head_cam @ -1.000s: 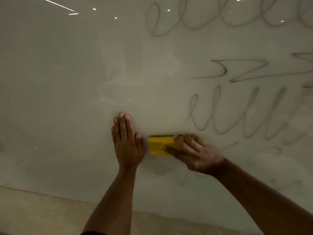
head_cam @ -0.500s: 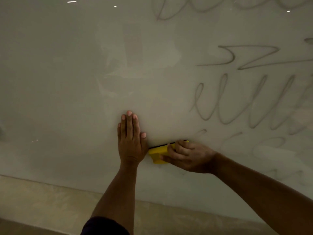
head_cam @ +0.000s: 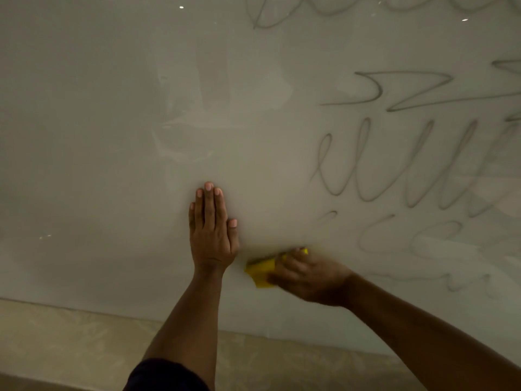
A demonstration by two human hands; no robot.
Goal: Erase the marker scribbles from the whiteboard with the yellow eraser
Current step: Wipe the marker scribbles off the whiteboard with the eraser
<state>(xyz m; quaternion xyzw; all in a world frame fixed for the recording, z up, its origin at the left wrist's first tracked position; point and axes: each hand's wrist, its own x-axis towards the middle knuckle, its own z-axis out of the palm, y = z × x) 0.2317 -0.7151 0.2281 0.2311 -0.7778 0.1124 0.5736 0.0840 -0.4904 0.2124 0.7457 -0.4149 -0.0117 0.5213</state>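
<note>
The whiteboard [head_cam: 98, 136] fills most of the view. Dark marker scribbles [head_cam: 394, 165] cover its right side: loops, a zigzag and fainter curls lower down. My right hand [head_cam: 307, 273] grips the yellow eraser [head_cam: 260, 270] and presses it flat on the board near the bottom, just left of the lower curls. Only the eraser's left end and a corner show past my fingers. My left hand [head_cam: 211, 230] lies flat on the board with fingers together, just left of the eraser, holding nothing.
Faint wipe smears [head_cam: 197, 122] mark the board's middle. More loops [head_cam: 310, 9] run along the top right. The board's lower edge meets a beige surface [head_cam: 70, 342] below.
My right hand has slid the eraser down and tilted it, covering more of it. The smudges under the eraser are gone. The view has tipped slightly downward; my left hand stays flat.
</note>
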